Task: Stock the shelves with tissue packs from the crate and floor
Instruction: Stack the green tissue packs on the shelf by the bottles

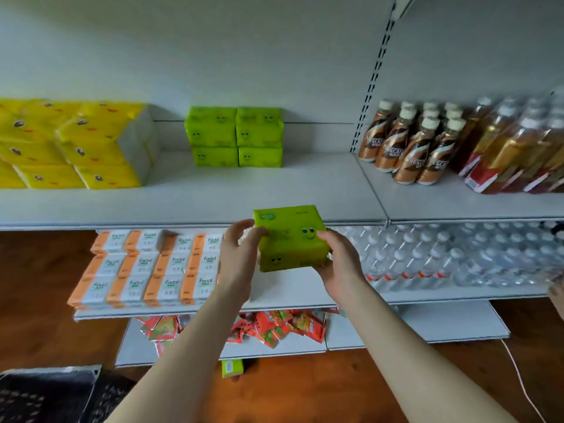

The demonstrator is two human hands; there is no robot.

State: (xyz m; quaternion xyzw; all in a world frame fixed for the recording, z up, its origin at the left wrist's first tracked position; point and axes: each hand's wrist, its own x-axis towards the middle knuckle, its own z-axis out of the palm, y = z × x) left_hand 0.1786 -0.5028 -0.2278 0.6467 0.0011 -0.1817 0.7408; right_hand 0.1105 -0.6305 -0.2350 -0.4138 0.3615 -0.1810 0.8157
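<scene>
On the top shelf (pixel 213 206), one stack of packs (pixel 73 145) sits left, another stack (pixel 235 137) at the middle back, bottles (pixel 418 145) right. The held pack (pixel 290 239) is before the shelf edge. Below, boxes (pixel 152 267) lie left, water bottles (pixel 457 254) right.

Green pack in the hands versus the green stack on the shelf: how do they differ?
The held pack is off the shelf, gripped between the left hand and right hand; the green stack rests at the back of the upper shelf. The held pack is tilted, while the stack sits squarely, piled in two columns. Both are lime green with smiley faces.
</scene>
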